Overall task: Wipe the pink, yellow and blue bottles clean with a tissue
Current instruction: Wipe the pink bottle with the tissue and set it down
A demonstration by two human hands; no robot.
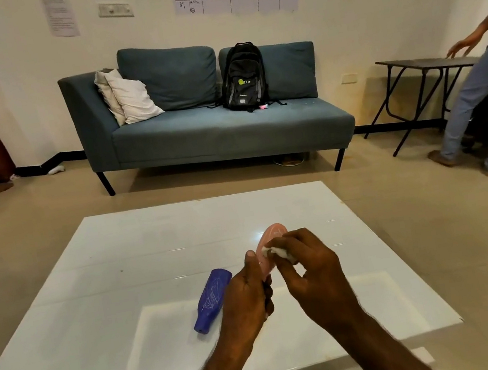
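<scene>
Pink bottle (267, 250): raised over the table (95, 306), your left hand (248, 294) clamped round it. Tissue (281, 251): pinched in your right hand (312, 273), pressed on the bottle. Blue bottle (212, 300): lying beside, scribbled. Risk: hard rubbing may twist the bottle loose; yellow bottle unseen.

Both bare forearms reach forward from the bottom edge and meet in the middle. The left hand (248, 294) is curled in a grip, thumb raised along what it holds, knuckles toward the camera. The right hand (312, 273) sits just beside it, fingers (291, 241) pinched together and bent inward
</scene>
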